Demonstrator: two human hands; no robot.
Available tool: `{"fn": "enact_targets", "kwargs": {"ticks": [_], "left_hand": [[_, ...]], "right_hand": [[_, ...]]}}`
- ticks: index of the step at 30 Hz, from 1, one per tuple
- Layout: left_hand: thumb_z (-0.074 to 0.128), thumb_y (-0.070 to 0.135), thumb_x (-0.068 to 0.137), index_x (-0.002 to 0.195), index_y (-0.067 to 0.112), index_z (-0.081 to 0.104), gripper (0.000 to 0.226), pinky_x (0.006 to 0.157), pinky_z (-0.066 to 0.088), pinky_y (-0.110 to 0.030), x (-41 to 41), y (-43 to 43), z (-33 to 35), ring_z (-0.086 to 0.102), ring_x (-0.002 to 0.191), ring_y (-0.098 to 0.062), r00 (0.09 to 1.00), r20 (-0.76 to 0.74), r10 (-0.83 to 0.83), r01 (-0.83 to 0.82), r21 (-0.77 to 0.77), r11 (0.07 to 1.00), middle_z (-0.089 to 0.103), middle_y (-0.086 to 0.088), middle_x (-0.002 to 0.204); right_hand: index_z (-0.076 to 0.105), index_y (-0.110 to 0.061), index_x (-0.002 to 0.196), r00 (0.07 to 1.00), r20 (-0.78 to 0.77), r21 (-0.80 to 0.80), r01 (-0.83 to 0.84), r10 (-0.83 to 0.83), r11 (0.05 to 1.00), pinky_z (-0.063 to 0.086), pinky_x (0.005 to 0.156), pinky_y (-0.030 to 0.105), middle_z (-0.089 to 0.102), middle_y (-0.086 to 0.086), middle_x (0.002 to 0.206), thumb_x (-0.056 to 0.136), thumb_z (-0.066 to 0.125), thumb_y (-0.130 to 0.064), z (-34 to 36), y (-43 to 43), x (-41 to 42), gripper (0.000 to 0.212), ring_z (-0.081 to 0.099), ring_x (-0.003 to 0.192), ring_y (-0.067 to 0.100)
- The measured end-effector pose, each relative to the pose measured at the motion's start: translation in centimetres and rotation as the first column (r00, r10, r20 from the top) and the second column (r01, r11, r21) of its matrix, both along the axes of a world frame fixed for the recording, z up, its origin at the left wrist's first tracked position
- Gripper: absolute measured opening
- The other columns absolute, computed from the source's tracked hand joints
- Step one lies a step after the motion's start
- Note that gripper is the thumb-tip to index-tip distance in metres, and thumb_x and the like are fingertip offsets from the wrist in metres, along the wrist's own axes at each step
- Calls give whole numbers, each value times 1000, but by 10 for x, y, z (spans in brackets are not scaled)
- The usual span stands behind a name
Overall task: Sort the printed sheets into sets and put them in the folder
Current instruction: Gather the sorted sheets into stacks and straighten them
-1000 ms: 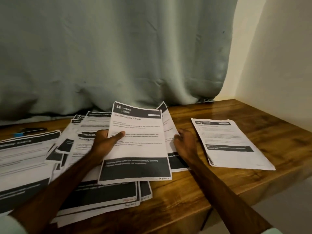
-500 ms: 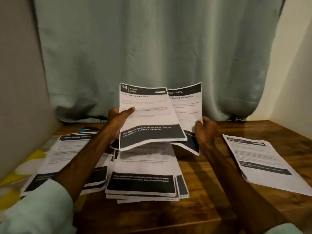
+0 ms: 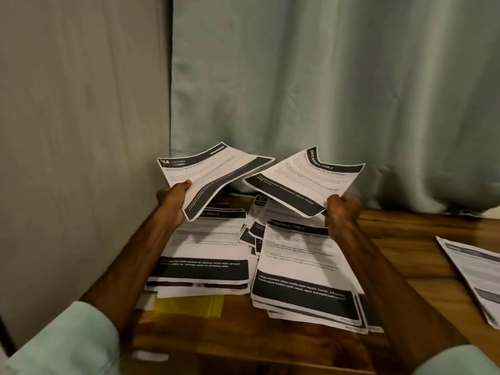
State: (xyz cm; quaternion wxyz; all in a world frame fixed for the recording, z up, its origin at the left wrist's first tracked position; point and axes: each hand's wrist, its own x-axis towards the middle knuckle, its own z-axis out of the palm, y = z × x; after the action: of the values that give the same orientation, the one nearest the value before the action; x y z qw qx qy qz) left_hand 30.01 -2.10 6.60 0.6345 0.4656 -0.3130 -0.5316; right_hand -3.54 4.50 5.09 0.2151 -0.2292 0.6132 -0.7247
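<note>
Sorting appears midway: the left hand pinches a Kitchen sheet and the right hand grips a Dressing Table sheet, both aloft at 12 o'clock above loose piles. One stack waits at 3 o'clock. What may be the yellow folder, at 7 o'clock, seems unfilled.

the left hand holds the kitchen sheet up; just right of it, the right hand holds the dressing table sheet. below the hands, a left pile and a right pile lie side by side on the desk, with a folder under the left pile. a third pile lies well right of the right hand.
</note>
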Motion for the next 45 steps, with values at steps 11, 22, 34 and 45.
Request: {"fn": "enact_targets", "kwargs": {"ticks": [11, 22, 34, 45], "left_hand": [[72, 12, 93, 123, 1, 59, 34, 32, 44, -20, 32, 10, 1, 64, 49, -15, 999, -35, 12, -11, 31, 999, 65, -8, 81], [69, 11, 95, 98, 3, 66, 9, 33, 45, -22, 52, 16, -1, 61, 36, -11, 999, -47, 12, -11, 41, 999, 67, -11, 77], [57, 9, 100, 131, -2, 62, 33, 48, 55, -24, 56, -14, -11, 73, 65, -17, 973, -184, -137, 142, 14, 990, 75, -11, 90], [53, 11, 102, 97, -5, 64, 20, 56, 55, -15, 46, -6, -12, 69, 54, -12, 755, -558, -343, 360, -84, 929, 71, -13, 92]], "right_hand": [[74, -12, 111, 945, -227, 104, -219, 238, 970, 61, 87, 51, 74, 3, 111, 86, 62, 1, -35, -14, 68, 31, 71, 98, 27], [67, -1, 112, 932, 52, 143, -363, 359, 921, 59, 60, 28, 76, 14, 106, 94, 61, 3, -43, -21, 71, 20, 76, 70, 21], [54, 16, 123, 918, 271, 84, -323, 290, 943, 47, 37, 18, 71, 25, 96, 97, 40, 5, -56, -29, 45, 32, 67, 47, 13], [56, 3, 100, 806, 450, -77, -393, 384, 916, 45, 36, 14, 70, 11, 57, 101, 33, 5, -40, -14, 55, 23, 63, 40, 6]]}}
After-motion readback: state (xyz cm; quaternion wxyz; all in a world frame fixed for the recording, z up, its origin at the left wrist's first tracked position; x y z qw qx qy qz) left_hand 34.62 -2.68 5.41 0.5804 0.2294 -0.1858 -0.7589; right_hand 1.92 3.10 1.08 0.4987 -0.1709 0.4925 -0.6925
